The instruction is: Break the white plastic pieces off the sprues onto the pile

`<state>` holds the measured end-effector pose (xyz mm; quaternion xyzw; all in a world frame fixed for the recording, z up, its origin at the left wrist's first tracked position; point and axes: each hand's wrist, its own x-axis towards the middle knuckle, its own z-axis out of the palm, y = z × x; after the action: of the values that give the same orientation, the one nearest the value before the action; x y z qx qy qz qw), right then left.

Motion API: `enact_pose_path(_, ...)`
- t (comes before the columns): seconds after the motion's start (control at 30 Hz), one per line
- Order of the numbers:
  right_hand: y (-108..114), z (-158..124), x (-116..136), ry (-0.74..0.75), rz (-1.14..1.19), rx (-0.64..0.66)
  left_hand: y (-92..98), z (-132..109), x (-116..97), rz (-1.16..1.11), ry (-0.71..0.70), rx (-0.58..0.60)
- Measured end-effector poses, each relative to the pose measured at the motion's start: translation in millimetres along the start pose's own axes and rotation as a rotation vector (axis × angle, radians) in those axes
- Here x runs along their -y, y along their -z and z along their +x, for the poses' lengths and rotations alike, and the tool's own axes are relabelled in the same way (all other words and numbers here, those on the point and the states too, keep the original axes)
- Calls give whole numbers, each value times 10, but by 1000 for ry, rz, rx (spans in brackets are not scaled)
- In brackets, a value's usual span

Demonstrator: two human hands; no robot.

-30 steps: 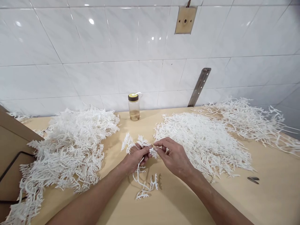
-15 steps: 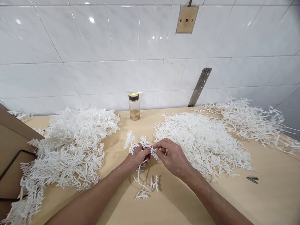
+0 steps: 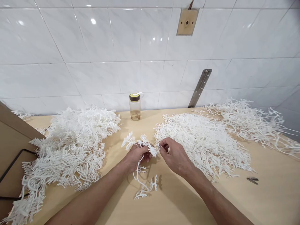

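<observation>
Head view: left hand (image 3: 136,155) and right hand (image 3: 176,156) fingers pinch white sprig (image 3: 144,147).

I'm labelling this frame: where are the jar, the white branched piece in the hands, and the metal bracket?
jar (image 3: 135,109): head view, on its clear body.
white branched piece (image 3: 143,142): head view, on its upper fronds.
metal bracket (image 3: 200,87): head view, mid-strip.

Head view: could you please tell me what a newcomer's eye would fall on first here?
Two big heaps of white plastic sprigs on the table: the left heap and the right heap. Between them, the left hand and right hand pinch one sprig. A jar stands by the tiled wall.
</observation>
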<state>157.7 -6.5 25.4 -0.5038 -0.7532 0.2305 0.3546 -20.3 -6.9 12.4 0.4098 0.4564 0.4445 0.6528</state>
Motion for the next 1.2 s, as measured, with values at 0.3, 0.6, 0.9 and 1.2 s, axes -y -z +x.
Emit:
enact_pose_path(0.3, 33, 16, -5, -20, 37, 37, -16, -17, -32, -154, -13, 41)
enact_pose_path(0.6, 74, -2, -55, -150, 339, 221, -6, -33, -15, 34, 27, -27)
enact_pose_path(0.9, 152, 22, 60, -80, 141, 76, -34, -62, 5, 238, -5, -112)
enact_pose_path(1.2, 23, 21, 24, 33, -25, 25, -70, -99, -19, 212, -104, -47)
